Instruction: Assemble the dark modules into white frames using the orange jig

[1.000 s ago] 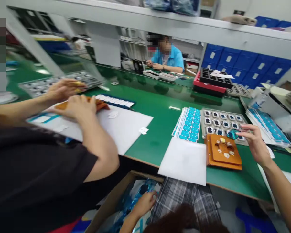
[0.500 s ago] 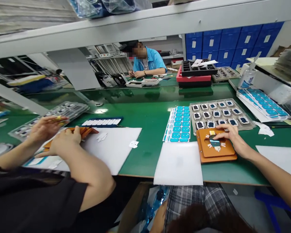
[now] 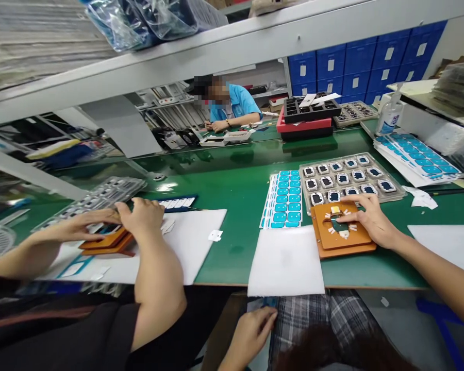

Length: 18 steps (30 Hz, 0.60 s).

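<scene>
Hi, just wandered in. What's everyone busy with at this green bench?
The person's right hand has a fingertip on a small, dark, shiny piece in the middle of a flat, layered orange block. Their left hand is down beside their grey plaid clothing; I can't tell whether it holds anything. At left, a co-worker in a dark top has both hands at another layered orange block.

My right hand (image 3: 371,219) is over the table (image 3: 232,268), just inside its front edge, palm down, index finger extended, forearm slanting in from the right. My left hand (image 3: 253,327) sits below that edge, fingers curled.
</scene>
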Motion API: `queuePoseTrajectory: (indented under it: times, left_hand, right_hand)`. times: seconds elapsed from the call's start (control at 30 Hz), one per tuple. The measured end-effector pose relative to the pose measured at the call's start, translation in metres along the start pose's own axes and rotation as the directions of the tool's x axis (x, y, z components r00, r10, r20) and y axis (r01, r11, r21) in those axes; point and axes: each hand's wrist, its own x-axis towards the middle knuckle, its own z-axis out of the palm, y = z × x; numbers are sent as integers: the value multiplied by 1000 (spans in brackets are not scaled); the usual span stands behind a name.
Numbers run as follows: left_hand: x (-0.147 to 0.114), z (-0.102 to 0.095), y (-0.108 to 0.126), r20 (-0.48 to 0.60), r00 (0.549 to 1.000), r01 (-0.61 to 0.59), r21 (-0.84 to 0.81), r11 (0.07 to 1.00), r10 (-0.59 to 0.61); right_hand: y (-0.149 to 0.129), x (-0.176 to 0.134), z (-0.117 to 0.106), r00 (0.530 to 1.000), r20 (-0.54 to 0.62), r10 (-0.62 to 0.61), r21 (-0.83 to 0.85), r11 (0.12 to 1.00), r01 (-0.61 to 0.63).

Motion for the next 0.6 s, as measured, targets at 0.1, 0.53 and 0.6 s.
queuePoseTrajectory:
  times: [0.1, 0.53, 0.6]
  left_hand:
    - [-34, 31, 26, 143, 946, -236, -313, 920, 291]
    - [158, 22, 120, -187, 477, -836, 207, 509, 859]
    - [153, 28, 113, -225, 482, -833, 185, 522, 847]
  right_hand:
    - [1, 1, 1, 999, 4, 38, 30, 999, -38]
    - [6, 4, 3, 972, 70, 223, 74, 971, -228]
    - [4, 7, 0, 958, 123, 260, 97, 957, -273]
